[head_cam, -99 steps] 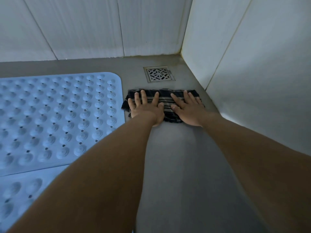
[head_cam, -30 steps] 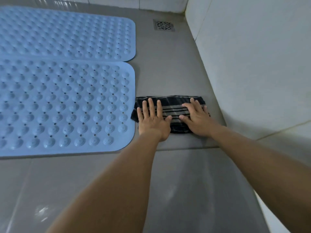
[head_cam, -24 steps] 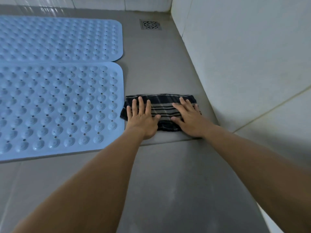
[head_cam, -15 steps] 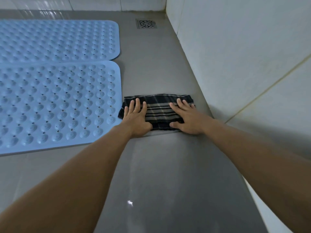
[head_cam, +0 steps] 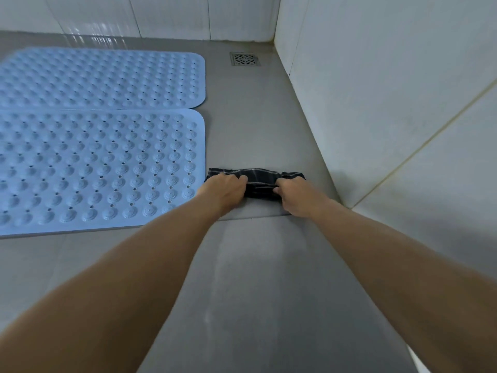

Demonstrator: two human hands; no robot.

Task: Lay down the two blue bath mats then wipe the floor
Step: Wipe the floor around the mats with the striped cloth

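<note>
Two blue studded bath mats lie flat on the grey floor, the far mat (head_cam: 102, 78) by the back wall and the near mat (head_cam: 96, 168) just in front of it. Right of the near mat a dark striped cloth (head_cam: 259, 181) lies bunched on the floor (head_cam: 258, 278). My left hand (head_cam: 224, 189) grips its left end with curled fingers. My right hand (head_cam: 294, 193) grips its right end the same way. A faint streak runs along the floor between my forearms.
A square metal drain grate (head_cam: 244, 59) sits in the far corner. White tiled walls close off the back (head_cam: 161, 14) and the right side (head_cam: 390, 103). A tile seam crosses the floor just below my hands.
The cloth has been dragged from near the drain back toward me along the right wall. My hands, flat on it before, have now curled and bunched it narrower.
</note>
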